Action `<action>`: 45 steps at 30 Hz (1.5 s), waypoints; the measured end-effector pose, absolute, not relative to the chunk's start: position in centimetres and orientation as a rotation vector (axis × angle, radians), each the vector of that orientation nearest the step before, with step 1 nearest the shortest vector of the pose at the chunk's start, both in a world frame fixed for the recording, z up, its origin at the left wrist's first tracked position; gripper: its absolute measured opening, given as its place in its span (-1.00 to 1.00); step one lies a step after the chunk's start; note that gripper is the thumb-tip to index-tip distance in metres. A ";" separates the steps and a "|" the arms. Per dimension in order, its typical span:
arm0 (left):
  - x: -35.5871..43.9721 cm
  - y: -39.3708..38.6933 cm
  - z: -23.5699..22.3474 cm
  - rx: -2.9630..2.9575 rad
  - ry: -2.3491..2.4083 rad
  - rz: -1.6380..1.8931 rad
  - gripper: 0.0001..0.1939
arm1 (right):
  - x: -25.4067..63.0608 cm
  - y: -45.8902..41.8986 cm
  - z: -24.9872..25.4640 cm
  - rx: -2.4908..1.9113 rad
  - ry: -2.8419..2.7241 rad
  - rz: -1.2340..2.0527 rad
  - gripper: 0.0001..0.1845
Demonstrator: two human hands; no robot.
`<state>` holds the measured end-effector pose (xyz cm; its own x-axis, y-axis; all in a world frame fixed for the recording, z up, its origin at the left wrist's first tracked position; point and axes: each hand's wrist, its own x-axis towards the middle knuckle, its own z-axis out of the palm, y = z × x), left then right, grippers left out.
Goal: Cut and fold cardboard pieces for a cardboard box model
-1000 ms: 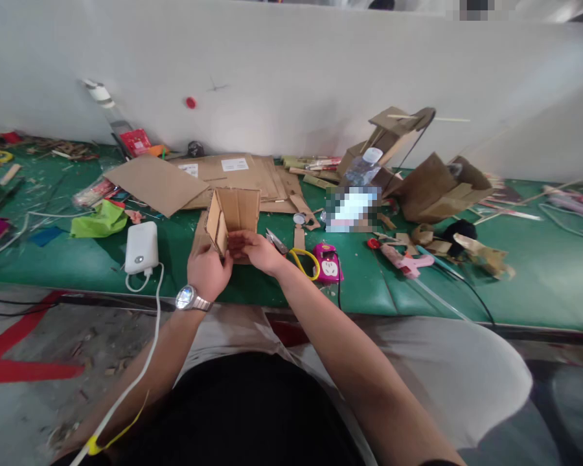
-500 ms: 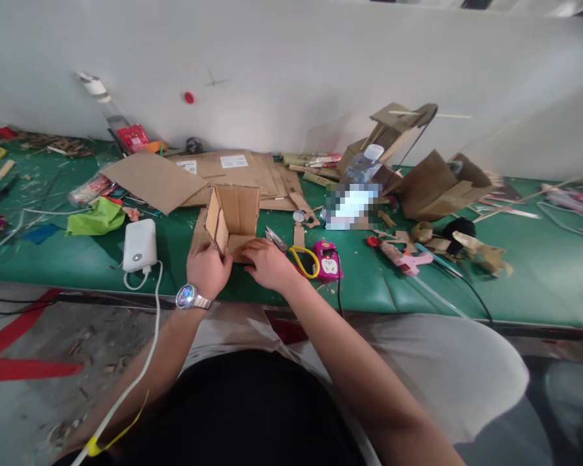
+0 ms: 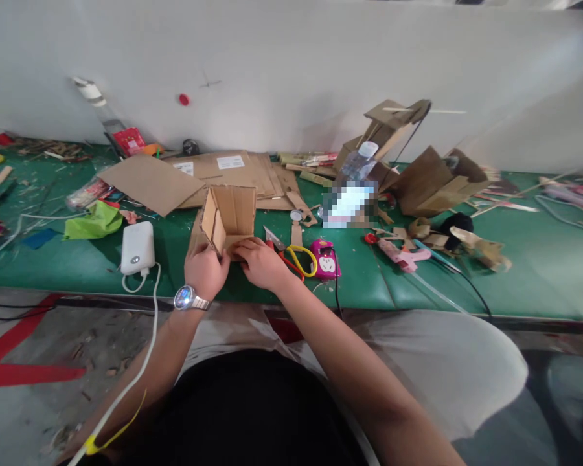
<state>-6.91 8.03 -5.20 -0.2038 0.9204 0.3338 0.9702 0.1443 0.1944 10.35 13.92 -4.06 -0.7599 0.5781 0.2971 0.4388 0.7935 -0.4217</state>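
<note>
A partly built cardboard box (image 3: 238, 210) stands in front of me, its back and left walls upright and its front and right side open. My left hand (image 3: 206, 272), with a watch on the wrist, is closed around the lower front of the left wall. The fingers of my right hand (image 3: 257, 262) curl over the front edge of the cardboard base, the tips inside the box. Just right of that hand lie scissors (image 3: 296, 259) with yellow and orange handles. A pink power socket (image 3: 326, 260) sits beside them.
A white power bank (image 3: 137, 247) with a cable is at left. Flat cardboard sheets (image 3: 230, 175) lie behind the box. Farther right are a plastic bottle (image 3: 359, 162), a pink glue gun (image 3: 403, 254) and a cardboard construction (image 3: 437, 184). Green plastic (image 3: 93, 221) lies at left.
The view has shifted slightly. My right hand has moved a little, and more of the scissors' orange handle shows now. Both hands stay on the cardboard box.
</note>
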 end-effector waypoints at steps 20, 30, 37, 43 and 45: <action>-7.1 8.0 -5.4 -1.902 -2.290 -0.601 -0.65 | 10.4 13.4 -4.9 -0.853 -2.515 0.438 -0.56; -7.2 7.9 -5.3 -1.924 -2.279 -0.559 -0.69 | 10.3 13.1 -4.6 -0.888 -2.544 0.467 -0.55; -7.3 7.8 -4.9 -1.929 -2.281 -0.559 -0.73 | 10.1 13.2 -4.4 -0.876 -2.549 0.443 -0.61; -7.5 7.5 -4.8 -1.974 -2.237 -0.592 -0.76 | 10.2 13.4 -4.8 -0.830 -2.542 0.454 -0.54; -7.6 7.4 -4.9 -1.974 -2.238 -0.613 -0.74 | 10.3 13.5 -4.7 -0.828 -2.550 0.458 -0.52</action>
